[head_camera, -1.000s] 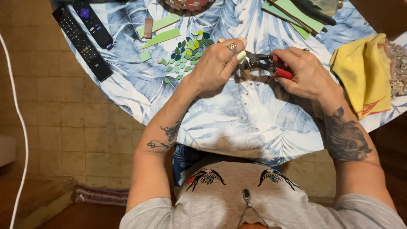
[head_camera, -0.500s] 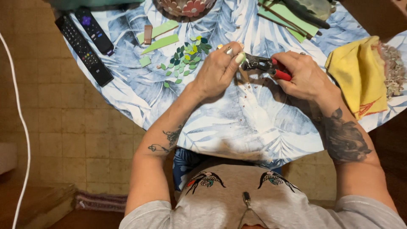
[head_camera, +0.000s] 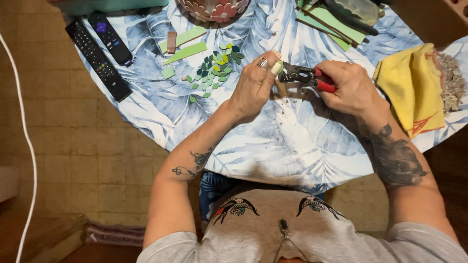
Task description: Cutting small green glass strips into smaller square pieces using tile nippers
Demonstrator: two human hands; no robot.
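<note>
The person's left hand (head_camera: 253,83) is pinching a small pale green tile piece (head_camera: 277,67) between thumb and fingertips, feeding it into the dark nose of the red-handled tile nippers (head_camera: 304,76). The right hand (head_camera: 347,85) is wrapped closed around the red grips, squeezing them together. Compared with a second ago, the two hands have hardly shifted; the piece is sitting in the same spot at the nipper's mouth, so the cutting seems to be going on with the same bit rather than a fresh one. I cannot tell whether the blades have bitten through yet.

Small crumbs of cut material are lying on the blue-and-white leaf-print tablecloth (head_camera: 273,141) just below the hands. Up beyond the left hand a cluster of small green leaf-shaped tile pieces (head_camera: 214,68) is spread out, with two long light green tile strips (head_camera: 185,48) beside it and two black remote controls (head_camera: 100,48) further left. A yellow cloth (head_camera: 409,87) is lying to the right, well apart from the nippers, and a mosaic bowl with flower shapes (head_camera: 214,9) is showing at the top edge.
</note>
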